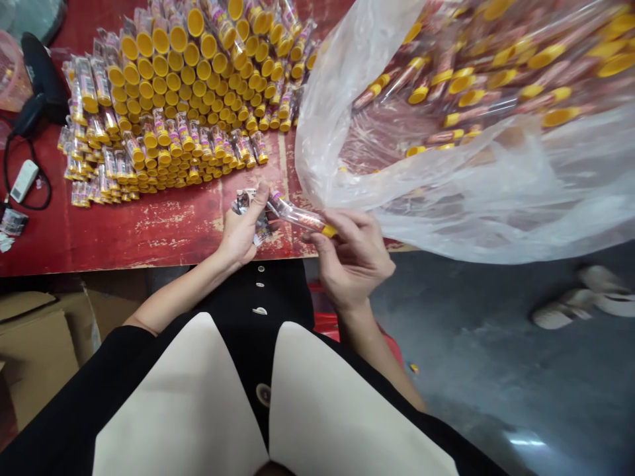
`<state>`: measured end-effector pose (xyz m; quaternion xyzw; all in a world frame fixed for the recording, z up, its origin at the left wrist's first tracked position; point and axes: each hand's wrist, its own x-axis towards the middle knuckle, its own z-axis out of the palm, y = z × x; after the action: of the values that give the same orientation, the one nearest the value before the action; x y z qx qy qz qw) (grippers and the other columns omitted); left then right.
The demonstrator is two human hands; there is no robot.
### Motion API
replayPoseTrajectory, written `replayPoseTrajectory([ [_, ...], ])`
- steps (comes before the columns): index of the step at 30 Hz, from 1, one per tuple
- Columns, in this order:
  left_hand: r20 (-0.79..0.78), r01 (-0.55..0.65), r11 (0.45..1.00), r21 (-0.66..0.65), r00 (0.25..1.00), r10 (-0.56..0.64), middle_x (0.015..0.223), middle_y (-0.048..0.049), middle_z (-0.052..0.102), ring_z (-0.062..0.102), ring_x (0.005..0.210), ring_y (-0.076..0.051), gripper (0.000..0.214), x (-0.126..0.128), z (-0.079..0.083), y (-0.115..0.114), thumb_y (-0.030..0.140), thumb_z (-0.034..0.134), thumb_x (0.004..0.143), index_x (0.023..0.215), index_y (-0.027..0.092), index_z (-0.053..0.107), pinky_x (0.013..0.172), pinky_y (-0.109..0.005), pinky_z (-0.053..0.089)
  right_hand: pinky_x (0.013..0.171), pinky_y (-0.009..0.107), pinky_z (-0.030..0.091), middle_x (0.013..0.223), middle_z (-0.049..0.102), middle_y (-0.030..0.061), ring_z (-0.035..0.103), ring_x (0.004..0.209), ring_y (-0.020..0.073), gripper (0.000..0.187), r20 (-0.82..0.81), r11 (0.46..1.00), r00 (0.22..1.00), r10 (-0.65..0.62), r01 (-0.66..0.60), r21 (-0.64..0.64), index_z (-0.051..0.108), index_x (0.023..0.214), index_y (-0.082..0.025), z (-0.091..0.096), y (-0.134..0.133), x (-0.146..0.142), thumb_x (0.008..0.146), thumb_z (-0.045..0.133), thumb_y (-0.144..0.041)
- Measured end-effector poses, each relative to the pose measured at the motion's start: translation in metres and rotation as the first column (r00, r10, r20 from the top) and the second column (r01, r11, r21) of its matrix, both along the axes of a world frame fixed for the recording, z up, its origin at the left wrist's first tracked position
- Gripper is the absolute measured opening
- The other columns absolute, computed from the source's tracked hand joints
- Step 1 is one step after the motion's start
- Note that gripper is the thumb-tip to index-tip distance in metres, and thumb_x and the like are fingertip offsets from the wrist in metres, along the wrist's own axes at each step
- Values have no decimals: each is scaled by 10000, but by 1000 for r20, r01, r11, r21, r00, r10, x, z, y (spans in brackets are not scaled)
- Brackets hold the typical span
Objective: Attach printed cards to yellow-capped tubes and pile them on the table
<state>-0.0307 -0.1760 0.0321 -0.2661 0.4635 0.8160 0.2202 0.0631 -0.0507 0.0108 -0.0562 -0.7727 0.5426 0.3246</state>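
Yellow-capped tube [300, 215], head view: spans the gap between the hands, above the near edge of the red surface [163, 238]. Right hand [354, 258] pinches it by the capped end, thumb against fingertips; left hand [241, 231] is closed on a few printed sleeves [262, 231], thumb on top. Tube's far end meets the left thumb area; can't tell if it sits inside a sleeve or only touches one.

Risks, my judgement: tube looks smooth and the pinch is at one end only, so it could slip or swing; near the edge, a drop could reach the floor. Sleeves look thin and bunched, so they could crease or stick together. Stacked tubes [201, 69] seem to lie loose on each other; a knock could roll some down. Bag mouth is open beside the right hand, so a snag could spill tubes.

Containers: clear plastic bag [471, 198] at right holds many loose tubes [489, 110], lying every which way. Tubes show something pinkish inside, too blurred to name. Pink basket [14, 99], far left, cut off by frame; contents unclear.
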Motion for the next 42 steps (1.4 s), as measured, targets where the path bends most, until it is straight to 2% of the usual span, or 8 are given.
replayPoseTrajectory([
  [5, -42, -6, 996, 86, 999, 10, 721, -4, 693, 744, 836, -191, 409, 5, 6, -4, 420, 916, 614, 782, 168, 641, 700, -253, 615, 949, 430, 622, 1203, 701, 78, 698, 1110, 227, 445, -18, 988, 998, 54, -51, 145, 649, 1337, -344, 1, 2, 6, 934, 584, -167],
  [10, -88, 60, 996, 61, 995, -55, 775, -32, 731, 751, 839, -197, 422, 9, 7, -6, 454, 900, 632, 831, 157, 674, 717, -259, 613, 926, 447, 635, 1157, 735, 65, 728, 1070, 231, 390, -98, 996, 994, -38, 45, 74, 703, 1255, -344, -8, -7, 7, 908, 633, -180],
  [15, -82, 105, 992, 68, 992, -100, 817, -62, 751, 758, 888, -212, 408, 12, 6, -4, 483, 854, 699, 889, 155, 701, 744, -267, 603, 852, 405, 654, 1186, 736, 55, 741, 1032, 213, 417, -49, 996, 997, 66, -63, 57, 700, 1251, -364, -11, -12, 10, 902, 626, -147],
  [18, -109, 150, 987, 63, 984, -143, 833, -59, 753, 751, 842, -194, 424, 17, 2, -2, 503, 854, 687, 891, 165, 699, 672, -232, 582, 808, 362, 643, 1061, 746, 47, 736, 944, 188, 464, -84, 991, 996, -24, 35, 130, 707, 1241, -362, -13, -11, 8, 855, 678, -105],
  [22, -154, 182, 983, 38, 973, -174, 812, -31, 738, 690, 659, -129, 472, 26, -8, 1, 497, 893, 621, 875, 159, 684, 533, -191, 524, 872, 392, 631, 1249, 647, 104, 685, 1096, 216, 499, 4, 987, 1000, 20, -20, 158, 623, 1368, -323, -20, -12, -4, 892, 645, -174],
  [30, -112, 170, 985, -11, 979, -170, 766, -1, 709, 658, 606, -94, 528, 15, -21, 0, 504, 915, 567, 872, 146, 676, 577, -196, 553, 901, 386, 597, 1086, 702, 64, 684, 1024, 189, 253, 6, 999, 999, -42, 42, -23, 769, 1126, -308, -38, -25, -32, 904, 655, -271],
  [37, -87, 46, 999, 16, 995, -44, 1019, -106, 765, 753, 890, -168, 241, -37, -41, 5, 327, 729, 877, 977, 113, 678, 840, -295, 603, 972, 373, 574, 1149, 695, 68, 666, 1116, 184, 286, 130, 967, 991, -3, 36, -251, 757, 1144, -251, -89, -21, -119, 925, 617, -368],
  [42, 45, -10, 997, 72, 999, 7, 1155, -150, 749, 715, 1134, -223, 99, -46, -42, -11, 103, 591, 933, 989, 89, 671, 1035, -368, 538, 1035, 428, 544, 1140, 667, 85, 649, 1117, 202, 257, 167, 992, 985, -35, 54, -114, 749, 1089, -205, -110, -28, -184, 940, 579, -328],
])
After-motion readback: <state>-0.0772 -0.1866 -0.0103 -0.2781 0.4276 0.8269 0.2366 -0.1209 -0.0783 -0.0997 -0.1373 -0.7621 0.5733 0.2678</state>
